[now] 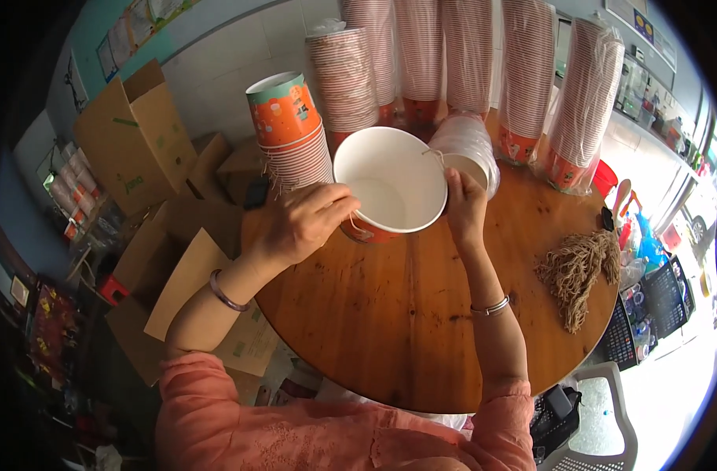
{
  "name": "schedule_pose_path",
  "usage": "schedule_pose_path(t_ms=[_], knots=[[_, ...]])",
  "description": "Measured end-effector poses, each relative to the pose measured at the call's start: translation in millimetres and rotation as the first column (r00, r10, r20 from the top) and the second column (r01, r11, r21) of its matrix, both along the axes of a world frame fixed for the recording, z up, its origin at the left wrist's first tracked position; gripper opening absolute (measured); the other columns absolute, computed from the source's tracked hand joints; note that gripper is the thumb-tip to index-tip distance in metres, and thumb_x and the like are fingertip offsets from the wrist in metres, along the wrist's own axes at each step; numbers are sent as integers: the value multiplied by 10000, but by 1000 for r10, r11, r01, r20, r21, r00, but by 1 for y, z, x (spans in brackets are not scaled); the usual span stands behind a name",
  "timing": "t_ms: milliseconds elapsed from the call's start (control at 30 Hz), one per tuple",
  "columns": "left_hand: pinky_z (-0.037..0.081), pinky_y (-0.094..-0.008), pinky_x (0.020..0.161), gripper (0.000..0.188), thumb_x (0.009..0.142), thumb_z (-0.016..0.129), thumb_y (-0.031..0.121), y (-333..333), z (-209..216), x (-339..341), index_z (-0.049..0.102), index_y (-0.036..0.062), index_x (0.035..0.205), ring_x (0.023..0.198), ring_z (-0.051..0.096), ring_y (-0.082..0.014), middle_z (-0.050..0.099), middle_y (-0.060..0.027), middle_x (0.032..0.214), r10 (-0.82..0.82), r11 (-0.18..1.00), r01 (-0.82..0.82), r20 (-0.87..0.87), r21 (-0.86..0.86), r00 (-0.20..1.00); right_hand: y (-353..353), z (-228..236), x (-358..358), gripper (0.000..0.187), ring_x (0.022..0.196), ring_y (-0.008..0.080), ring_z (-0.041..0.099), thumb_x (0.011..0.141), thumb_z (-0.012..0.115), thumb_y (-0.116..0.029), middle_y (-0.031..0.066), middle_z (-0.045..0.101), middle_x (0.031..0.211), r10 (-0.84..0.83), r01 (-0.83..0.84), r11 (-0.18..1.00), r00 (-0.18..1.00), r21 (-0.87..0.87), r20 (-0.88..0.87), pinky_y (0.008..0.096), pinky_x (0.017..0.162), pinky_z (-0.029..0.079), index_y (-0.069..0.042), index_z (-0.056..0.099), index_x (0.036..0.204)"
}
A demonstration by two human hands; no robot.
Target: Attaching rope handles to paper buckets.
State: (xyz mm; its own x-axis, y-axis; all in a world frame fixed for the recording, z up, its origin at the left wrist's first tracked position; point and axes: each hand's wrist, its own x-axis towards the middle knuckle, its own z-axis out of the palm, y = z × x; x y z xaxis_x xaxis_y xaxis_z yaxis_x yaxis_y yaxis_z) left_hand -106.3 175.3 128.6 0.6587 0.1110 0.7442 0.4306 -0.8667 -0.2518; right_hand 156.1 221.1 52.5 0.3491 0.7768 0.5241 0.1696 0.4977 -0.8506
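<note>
A white-lined paper bucket [390,184] with an orange outside sits tilted at the far middle of the round wooden worktop [390,314]. The left hand [303,224] wraps its near-left rim. The right hand [462,206] pinches the right rim where a thin string handle [435,155] enters the wall. The work goes best with the bucket held steady and the fingertips close to the hole. A bundle of tan strings [574,271] lies to the right, and a stack of finished buckets [292,129] stands to the left.

Salmon-pink textured sleeves are worn, pushed above the elbows. A dark bangle [223,293] is noted left, a silver bracelet [490,307] right.
</note>
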Motion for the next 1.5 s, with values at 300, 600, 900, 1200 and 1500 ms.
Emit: schedule_pose_path(t_ms=[300,600,900,1200,1500], knots=[[527,-291,668,94,781,706,-21,41,-31,-27,673,-12,868,731,657,-191,664,-80,822,127,910,95,489,-404,863,0,0,-35,318,880,249,634,935,475,-10,139,629,1060,-147,-7,954,859,298,490,336,774,511,-45,567,1237],[520,-242,706,121,889,686,183,182,41,-106,667,79,948,757,634,-126,663,-23,856,343,537,699,879,-473,331,-52,18,-41,339,714,96,555,921,537,-6,40,611,917,60,-131,978,923,165,380,214,598,459,-30,539,1260],[515,-259,543,108,902,669,212,276,-13,-158,615,123,875,610,608,-134,623,0,746,674,456,785,739,-419,3,-111,-58,8,320,688,135,593,909,534,9,93,630,891,208,-148,975,871,-166,444,244,591,483,-4,551,1229],[542,-273,566,418,881,654,146,137,-103,-131,482,46,1248,608,629,-153,657,-90,835,757,363,357,496,-861,425,-114,-126,39,243,743,250,645,862,576,10,153,655,876,358,-228,932,708,-283,609,318,658,515,-15,635,1096],[473,-225,662,468,938,556,87,-165,-192,-243,424,111,1387,817,571,-111,584,-37,927,796,605,-1,605,-796,-27,-112,-112,29,134,819,343,655,858,622,-33,190,665,900,496,-353,856,766,-378,409,384,710,528,1,664,980]])
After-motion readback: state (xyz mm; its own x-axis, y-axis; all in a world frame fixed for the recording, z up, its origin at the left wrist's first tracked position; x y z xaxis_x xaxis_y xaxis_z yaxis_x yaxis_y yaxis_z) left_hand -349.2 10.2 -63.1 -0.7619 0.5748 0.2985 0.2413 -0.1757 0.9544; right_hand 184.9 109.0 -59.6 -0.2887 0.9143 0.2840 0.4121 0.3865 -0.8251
